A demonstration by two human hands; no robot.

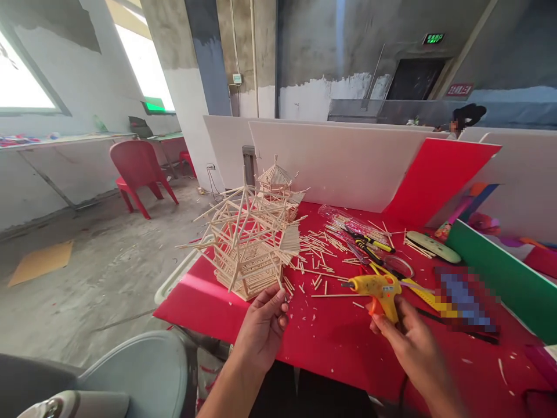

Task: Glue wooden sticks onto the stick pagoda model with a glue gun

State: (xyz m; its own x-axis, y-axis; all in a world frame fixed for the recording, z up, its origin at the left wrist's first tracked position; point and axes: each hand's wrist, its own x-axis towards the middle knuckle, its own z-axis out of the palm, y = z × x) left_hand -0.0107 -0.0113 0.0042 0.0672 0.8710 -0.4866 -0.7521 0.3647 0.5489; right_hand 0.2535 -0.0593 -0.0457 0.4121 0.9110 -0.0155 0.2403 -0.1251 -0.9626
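Note:
A model pavilion of thin wooden sticks stands at the table's left side, its roof an open frame of slanting sticks. My left hand is at its near right corner, thumb and finger pinched on a short wooden stick; whether that stick is joined to the model I cannot tell. In my right hand is a yellow hot glue gun, gripped by its handle with a finger near the orange trigger. Its nozzle points left, toward the model, and is apart from it.
Loose sticks lie right of the model on the red tabletop. Beyond are pliers, tape and an oval green case. A finished-roof pavilion stands behind. White boards edge the back; a grey stool is lower left.

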